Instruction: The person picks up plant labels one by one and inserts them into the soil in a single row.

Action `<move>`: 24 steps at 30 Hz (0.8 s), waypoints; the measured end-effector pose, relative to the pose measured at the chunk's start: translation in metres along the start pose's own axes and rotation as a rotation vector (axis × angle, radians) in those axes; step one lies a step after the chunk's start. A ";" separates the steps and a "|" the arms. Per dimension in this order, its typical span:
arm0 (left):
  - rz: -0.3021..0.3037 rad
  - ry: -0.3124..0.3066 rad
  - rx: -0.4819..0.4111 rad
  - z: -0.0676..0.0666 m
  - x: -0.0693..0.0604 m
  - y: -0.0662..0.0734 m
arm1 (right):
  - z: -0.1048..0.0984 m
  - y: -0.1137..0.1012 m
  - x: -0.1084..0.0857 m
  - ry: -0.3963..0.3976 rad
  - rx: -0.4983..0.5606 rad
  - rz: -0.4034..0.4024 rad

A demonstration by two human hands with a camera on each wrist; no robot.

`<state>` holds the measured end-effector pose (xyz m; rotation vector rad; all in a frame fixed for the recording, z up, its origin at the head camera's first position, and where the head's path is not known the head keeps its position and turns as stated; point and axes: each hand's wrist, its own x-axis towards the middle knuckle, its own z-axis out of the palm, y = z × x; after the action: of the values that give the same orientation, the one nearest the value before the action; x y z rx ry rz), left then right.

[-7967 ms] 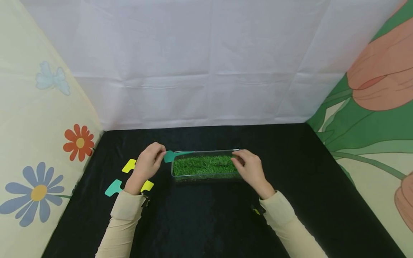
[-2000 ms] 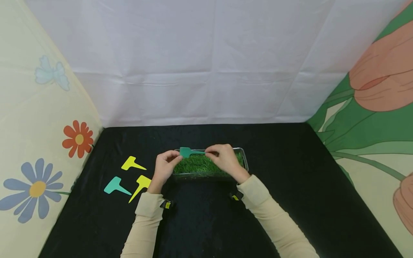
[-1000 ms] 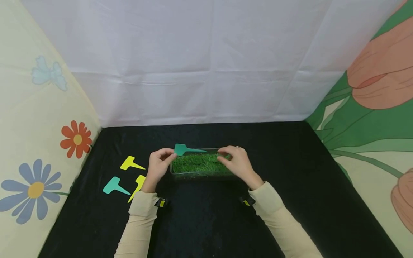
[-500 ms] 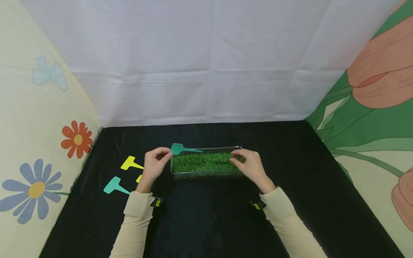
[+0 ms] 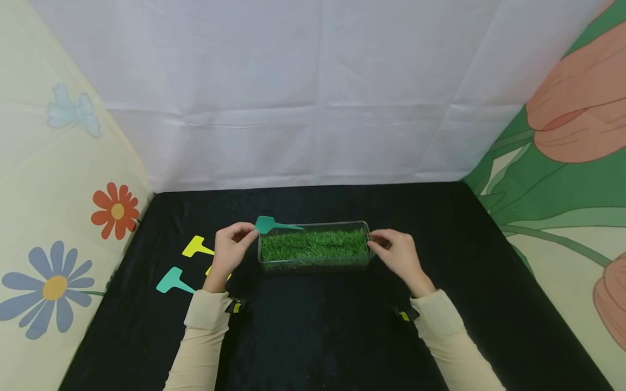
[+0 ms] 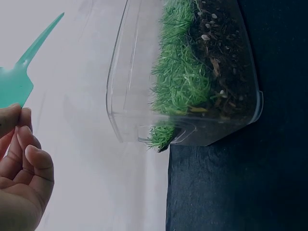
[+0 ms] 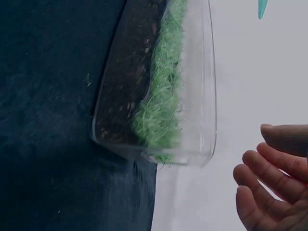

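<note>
One teal tag (image 5: 265,225), pinched by left grip (image 5: 232,246), right grip (image 5: 399,253) spread near grass box (image 5: 315,266)

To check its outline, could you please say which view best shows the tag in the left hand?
The head view shows the held tag best: nearly whole, broad end to tip. The left wrist view shows it larger but cut by the picture's edge; the right wrist view, only its tip.

One left hand (image 5: 233,248) pinching one teal tag (image 5: 266,224), one clear tub (image 5: 313,266) of grass (image 5: 313,245) just right of that grip, one right hand (image 5: 397,255) near the tub's far end, two yellow tags (image 5: 196,246) and one paler teal tag (image 5: 171,279) left of the grip
</note>
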<state>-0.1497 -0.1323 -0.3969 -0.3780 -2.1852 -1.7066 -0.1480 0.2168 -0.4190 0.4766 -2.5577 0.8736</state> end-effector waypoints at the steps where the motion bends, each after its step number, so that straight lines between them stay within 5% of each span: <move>1: 0.003 0.000 0.005 -0.001 0.000 0.000 | -0.001 0.001 -0.001 0.004 -0.003 0.002; 18: 0.222 -0.026 0.166 -0.012 0.006 0.005 | 0.002 0.007 -0.013 0.011 -0.022 0.035; 24: 0.246 -0.041 0.200 -0.016 0.013 -0.018 | 0.004 0.009 -0.015 0.017 -0.018 0.032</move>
<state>-0.1673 -0.1517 -0.4035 -0.6045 -2.2076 -1.3496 -0.1403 0.2240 -0.4333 0.4215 -2.5622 0.8610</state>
